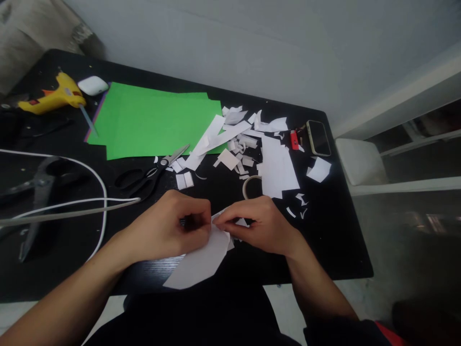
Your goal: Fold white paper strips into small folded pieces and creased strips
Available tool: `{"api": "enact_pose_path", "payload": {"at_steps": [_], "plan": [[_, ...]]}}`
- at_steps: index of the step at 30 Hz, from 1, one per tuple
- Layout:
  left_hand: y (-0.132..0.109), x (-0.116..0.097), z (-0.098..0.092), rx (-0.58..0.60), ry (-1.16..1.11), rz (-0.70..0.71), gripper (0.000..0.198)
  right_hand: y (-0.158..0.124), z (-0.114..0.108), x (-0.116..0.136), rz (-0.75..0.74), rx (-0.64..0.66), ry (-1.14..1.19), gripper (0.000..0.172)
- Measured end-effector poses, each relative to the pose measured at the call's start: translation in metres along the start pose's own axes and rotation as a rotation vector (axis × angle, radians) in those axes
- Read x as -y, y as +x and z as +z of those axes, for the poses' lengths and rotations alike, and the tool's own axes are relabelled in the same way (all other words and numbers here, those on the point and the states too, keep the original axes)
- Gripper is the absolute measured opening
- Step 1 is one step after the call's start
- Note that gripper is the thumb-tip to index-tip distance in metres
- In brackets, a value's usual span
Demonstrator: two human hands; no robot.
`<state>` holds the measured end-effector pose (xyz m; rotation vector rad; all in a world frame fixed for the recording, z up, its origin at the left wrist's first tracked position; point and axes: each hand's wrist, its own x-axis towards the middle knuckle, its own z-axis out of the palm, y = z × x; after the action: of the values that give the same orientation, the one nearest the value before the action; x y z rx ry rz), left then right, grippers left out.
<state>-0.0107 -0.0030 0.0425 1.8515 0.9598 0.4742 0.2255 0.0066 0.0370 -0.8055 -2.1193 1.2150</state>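
A white piece of paper point(201, 266) with cut, angled edges is held near the front edge of the black table. My left hand point(176, 223) is closed, pinching the paper's upper part between thumb and fingers. My right hand point(261, 223) is closed too, its thumb and fingertips pinched at the paper's top edge beside the left fingertips. The exact spot where the fingers meet is partly hidden. Just beyond my left hand lie black-handled scissors point(153, 175), their blades pointing away to the right. Past my right hand, a roll of tape point(248, 185) is partly covered by paper.
Green paper sheets point(154, 120) lie at the back, with white scraps point(245, 149) and a larger white sheet point(277, 168) to their right. A yellow glue gun point(61, 93), a white case point(92, 85) and a white cable point(104, 216) are on the left. A phone point(319, 138) lies far right.
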Motion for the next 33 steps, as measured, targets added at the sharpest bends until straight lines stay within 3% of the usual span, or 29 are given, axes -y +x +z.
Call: {"api": "enact_pose_path", "payload": {"at_steps": [16,21,27,33], "plan": [[0.0007,-0.0001,0.0004,0.025,-0.032,-0.023,0.012,0.0000,-0.0021,0.0028,0.031,0.052,0.023,0.016],[0.0005,-0.0010,-0.0012,0.028,-0.046,-0.037,0.012,-0.0006,-0.0003,0.0023,0.042,-0.002,0.032,0.010],[0.0007,-0.0042,-0.0036,0.010,-0.072,-0.040,0.007,-0.0042,0.0017,0.0038,0.146,-0.041,0.075,0.021],[-0.0002,-0.0053,-0.0024,-0.002,-0.112,-0.048,0.009,-0.0030,0.0007,0.0029,0.171,-0.015,0.081,0.013]]}}
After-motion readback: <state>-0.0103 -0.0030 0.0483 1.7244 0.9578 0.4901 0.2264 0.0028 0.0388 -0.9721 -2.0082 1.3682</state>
